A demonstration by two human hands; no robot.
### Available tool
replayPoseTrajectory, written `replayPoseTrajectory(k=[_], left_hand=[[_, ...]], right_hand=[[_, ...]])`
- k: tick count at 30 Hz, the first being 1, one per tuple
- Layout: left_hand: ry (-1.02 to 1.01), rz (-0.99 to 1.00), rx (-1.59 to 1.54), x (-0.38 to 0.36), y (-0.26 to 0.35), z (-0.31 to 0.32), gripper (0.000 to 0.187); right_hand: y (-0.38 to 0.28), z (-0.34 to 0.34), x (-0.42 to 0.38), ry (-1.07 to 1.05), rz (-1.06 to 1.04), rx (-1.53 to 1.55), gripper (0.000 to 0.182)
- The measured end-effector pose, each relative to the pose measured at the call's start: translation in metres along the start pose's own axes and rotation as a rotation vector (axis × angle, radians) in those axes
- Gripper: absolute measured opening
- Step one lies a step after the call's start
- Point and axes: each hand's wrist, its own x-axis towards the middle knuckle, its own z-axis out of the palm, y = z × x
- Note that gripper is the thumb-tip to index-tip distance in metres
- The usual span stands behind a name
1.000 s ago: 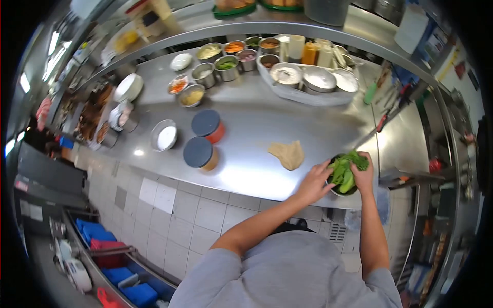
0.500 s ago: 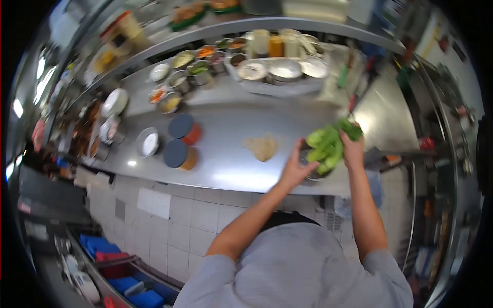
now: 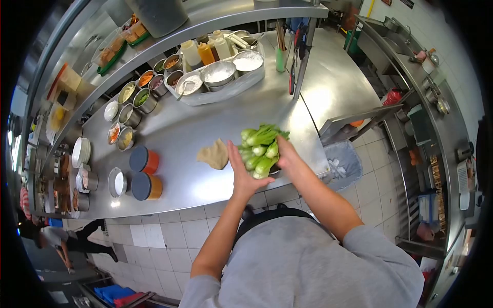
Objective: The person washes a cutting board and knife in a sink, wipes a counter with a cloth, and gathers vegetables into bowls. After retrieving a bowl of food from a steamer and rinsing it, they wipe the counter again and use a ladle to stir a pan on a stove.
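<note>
A bunch of green bok choy with pale stem ends is between my hands, over the near right part of the steel table. My left hand presses its left side, thumb stretched along the bottom. From the right, my right hand grips the leaves and stems, its fingertips partly hidden. A dark metal rim, probably a bowl's, shows beneath the bok choy; most of it is covered. Just left of my left hand lies a crumpled beige cloth.
Two dark-lidded jars stand left, beside a metal bowl with white contents. Several ingredient tins and a tray of bowls and bottles line the back. A shelf post rises right. Another person is far left.
My view has turned right, so the table and my hands appear further left. Both hands still hold the bok choy, now nearer the beige cloth. Another person has come into view at left.
</note>
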Motion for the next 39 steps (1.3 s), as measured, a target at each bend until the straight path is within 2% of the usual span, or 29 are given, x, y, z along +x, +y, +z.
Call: replayPoseTrajectory(k=[1,4,5,6,8,9,10,12,13,18,22,24,25,27,28,30,31,32,34,36,38,39], left_hand=[[0.003,0.041,0.012,-0.006,-0.004,0.002,0.134],[-0.092,0.013,0.049,-0.017,-0.006,0.008,0.127],[-0.069,0.027,0.099,-0.015,-0.001,0.010,0.120],[-0.071,0.033,0.095,-0.011,0.003,0.011,0.120],[-0.139,-0.027,0.284,0.001,0.011,0.011,0.120],[-0.123,-0.040,0.269,0.006,0.015,0.012,0.110],[-0.125,-0.030,0.260,0.011,0.019,0.013,0.110],[-0.330,-0.096,0.424,0.021,0.031,0.011,0.102],[-0.323,-0.095,0.415,0.023,0.031,0.013,0.102],[-0.300,-0.057,0.352,0.031,0.024,0.015,0.087],[-0.296,-0.010,0.330,0.032,0.014,0.020,0.081],[-0.355,0.010,0.317,0.031,0.012,0.024,0.081],[-0.355,0.008,0.311,0.029,0.006,0.025,0.081],[-0.240,0.075,0.116,0.028,-0.007,0.025,0.087],[-0.245,0.076,0.112,0.026,-0.009,0.022,0.087],[-0.250,0.049,0.122,0.024,-0.004,0.011,0.097],[-0.311,0.026,0.138,0.023,-0.003,0.011,0.105],[-0.311,0.021,0.146,0.022,-0.003,0.012,0.105],[-0.400,0.036,0.234,0.024,-0.004,0.018,0.112],[-0.432,0.017,0.260,0.029,-0.007,0.023,0.116],[-0.461,-0.003,0.286,0.032,-0.008,0.023,0.119],[-0.491,-0.014,0.295,0.032,-0.006,0.021,0.121]], right_hand=[[0.008,-0.012,0.004,-0.001,0.055,-0.012,0.034],[0.010,-0.001,-0.007,0.046,0.081,-0.057,0.035],[0.009,0.000,-0.003,-0.036,0.130,-0.059,0.035],[0.011,-0.011,0.007,-0.036,0.122,-0.058,0.035],[0.009,-0.012,0.018,0.020,0.252,-0.116,0.034],[0.004,-0.009,0.014,0.036,0.301,-0.237,0.035],[-0.001,-0.004,0.012,0.040,0.287,-0.237,0.035],[-0.010,0.004,0.009,0.036,0.450,-0.484,0.035],[-0.010,0.010,0.007,0.033,0.461,-0.527,0.035],[-0.014,0.046,-0.028,0.105,0.235,-0.563,0.035],[-0.038,0.017,-0.035,0.254,0.139,-0.512,0.036],[-0.052,0.013,-0.051,0.264,0.176,-0.894,0.036],[-0.064,0.012,-0.060,0.271,0.178,-0.897,0.036],[-0.089,0.025,-0.082,0.240,0.001,-1.735,0.039],[-0.090,0.026,-0.088,0.247,0.003,-1.733,0.039],[-0.083,0.030,-0.098,0.062,-0.656,-1.827,0.044],[-0.075,0.033,-0.100,-0.043,-0.625,-1.691,0.052],[-0.065,0.032,-0.099,-0.052,-0.621,-1.686,0.052],[-0.049,0.029,-0.093,-0.258,-1.025,-2.019,0.056],[-0.046,0.026,-0.087,-0.234,-0.993,-1.999,0.061],[-0.056,0.024,-0.079,-0.126,-0.604,-1.900,0.064],[-0.061,0.023,-0.078,-0.141,-0.601,-1.897,0.064]])
